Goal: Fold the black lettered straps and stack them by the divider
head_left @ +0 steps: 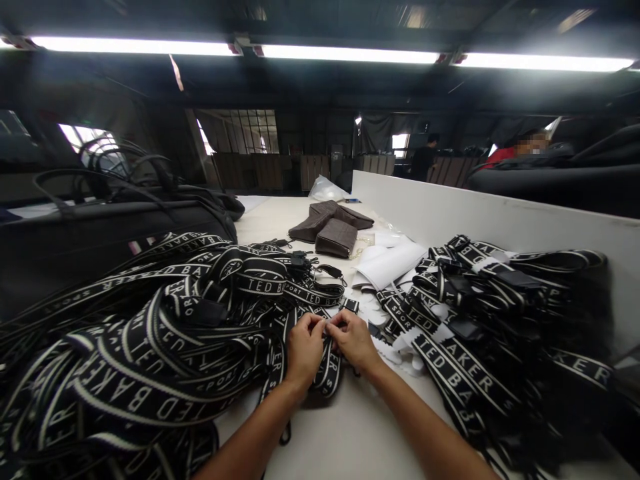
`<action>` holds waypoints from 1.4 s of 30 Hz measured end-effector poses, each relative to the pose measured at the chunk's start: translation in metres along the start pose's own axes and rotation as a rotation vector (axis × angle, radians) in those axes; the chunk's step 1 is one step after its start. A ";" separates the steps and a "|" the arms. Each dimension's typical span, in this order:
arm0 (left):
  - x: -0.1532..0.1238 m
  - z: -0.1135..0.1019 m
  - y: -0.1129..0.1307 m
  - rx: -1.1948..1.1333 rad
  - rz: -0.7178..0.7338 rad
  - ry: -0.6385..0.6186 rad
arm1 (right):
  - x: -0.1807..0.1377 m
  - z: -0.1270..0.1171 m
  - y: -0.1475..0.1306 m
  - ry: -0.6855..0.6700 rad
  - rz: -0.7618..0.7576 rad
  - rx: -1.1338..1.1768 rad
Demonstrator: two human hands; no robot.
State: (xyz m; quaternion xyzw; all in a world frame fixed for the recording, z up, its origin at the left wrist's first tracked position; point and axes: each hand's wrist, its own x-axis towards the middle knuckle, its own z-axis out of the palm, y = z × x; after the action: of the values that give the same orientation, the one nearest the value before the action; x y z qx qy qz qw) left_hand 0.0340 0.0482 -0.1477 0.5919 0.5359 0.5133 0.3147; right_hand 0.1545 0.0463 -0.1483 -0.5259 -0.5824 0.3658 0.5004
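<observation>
Pinching a black strap (329, 373) with white lettering between the left hand (303, 348) and the right hand (355, 340), low over the near middle of the pale tabletop (350, 433). Gripping it at its upper end with the left fingers (315, 325) and the right fingers (341, 322), curled, pressed together and almost tip to tip. Cannot tell what small part, if any, sits inside that pinch. Hanging from the fingertips in a loop, just under both palms and between the two wrists, down to the tabletop.

Close on the left, touching the outer side of the left hand, a big heap of like straps (150, 347) spread toward the near left corner. On the right, near the right hand but apart from it, a second heap of straps (480, 313) against a white partition (475, 213). Between the two heaps, just beyond the fingers, a small black clip (350, 305) and scattered white paper pieces (387, 267).

Farther back on the tabletop, brown pouches (333, 230), with a clear plastic bag (325, 190) behind them. At far left, black bags (100, 233) with handles arching up. Beyond the partition, well apart, a person in red (503, 155) and another person in dark clothes (424, 159).
</observation>
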 end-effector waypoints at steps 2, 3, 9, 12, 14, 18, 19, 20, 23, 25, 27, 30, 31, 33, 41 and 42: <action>-0.003 0.001 0.004 0.074 0.096 0.023 | 0.000 0.002 -0.001 0.025 0.008 -0.039; -0.004 0.001 0.006 0.099 0.143 0.035 | -0.001 0.003 -0.002 0.042 0.012 -0.056; -0.003 0.001 0.004 0.040 0.194 -0.026 | 0.003 0.005 0.001 0.142 0.027 -0.055; 0.004 -0.001 0.000 -0.101 0.015 -0.148 | 0.004 0.002 0.003 0.187 0.034 0.023; 0.010 -0.001 -0.003 -0.203 -0.112 -0.188 | 0.004 -0.001 0.004 0.181 0.038 0.054; 0.020 -0.003 -0.003 -0.283 -0.194 -0.251 | -0.001 -0.002 0.004 0.150 0.012 0.046; 0.020 -0.004 -0.002 -0.274 -0.203 -0.287 | -0.003 -0.002 0.003 0.160 -0.009 0.012; 0.020 -0.006 -0.001 -0.265 -0.221 -0.319 | -0.004 -0.001 0.002 0.179 -0.038 -0.035; 0.019 -0.007 -0.003 -0.263 -0.252 -0.322 | -0.008 0.000 0.000 0.267 -0.147 -0.203; 0.018 -0.005 -0.007 -0.236 -0.215 -0.280 | -0.008 0.000 -0.001 0.289 -0.136 -0.262; 0.018 -0.004 -0.010 -0.192 -0.162 -0.226 | -0.007 -0.001 -0.003 0.228 -0.020 -0.214; 0.017 -0.002 -0.007 -0.107 -0.087 -0.140 | -0.005 -0.003 -0.008 0.069 0.139 -0.059; 0.015 -0.002 -0.004 -0.054 -0.038 -0.107 | -0.004 -0.003 -0.009 0.029 0.159 -0.021; 0.010 -0.002 0.002 0.062 0.090 -0.048 | -0.004 -0.004 -0.011 -0.012 0.175 0.026; -0.002 0.001 0.014 0.115 0.200 0.024 | -0.013 -0.004 -0.022 0.195 -0.003 -0.096; -0.002 0.000 0.014 0.115 0.196 0.041 | -0.013 -0.004 -0.023 0.195 0.003 -0.124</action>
State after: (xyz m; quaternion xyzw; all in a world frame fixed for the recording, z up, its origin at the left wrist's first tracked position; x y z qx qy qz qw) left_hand 0.0386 0.0435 -0.1353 0.6481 0.5101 0.5220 0.2176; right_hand 0.1517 0.0288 -0.1283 -0.5897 -0.5517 0.2772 0.5206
